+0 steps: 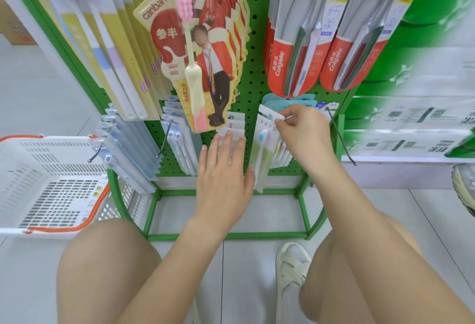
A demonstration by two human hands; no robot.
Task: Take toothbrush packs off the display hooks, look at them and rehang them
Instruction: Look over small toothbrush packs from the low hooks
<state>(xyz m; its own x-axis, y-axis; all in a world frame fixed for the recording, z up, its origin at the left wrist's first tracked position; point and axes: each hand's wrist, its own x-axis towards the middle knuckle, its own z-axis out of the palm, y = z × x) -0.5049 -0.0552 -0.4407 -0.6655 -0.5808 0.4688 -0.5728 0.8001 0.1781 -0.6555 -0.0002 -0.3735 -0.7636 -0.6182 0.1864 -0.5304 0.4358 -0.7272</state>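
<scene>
Risk lies at the thin metal hook: the right hand pinches the pale green toothbrush pack's top there; a missed hole drops it. Left hand, fingers straight, steadies white packs alongside.

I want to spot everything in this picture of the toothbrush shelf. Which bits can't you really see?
All in the head view:
- The packs under the left hand: its flat fingers cover their fronts.
- The hole of the pale green pack: the right hand, pinching its top, hides whether it sits on the hook.
- The Colgate packs: their tops are cut off by the upper edge.
- The boxes at right: print too blurred to read.
</scene>
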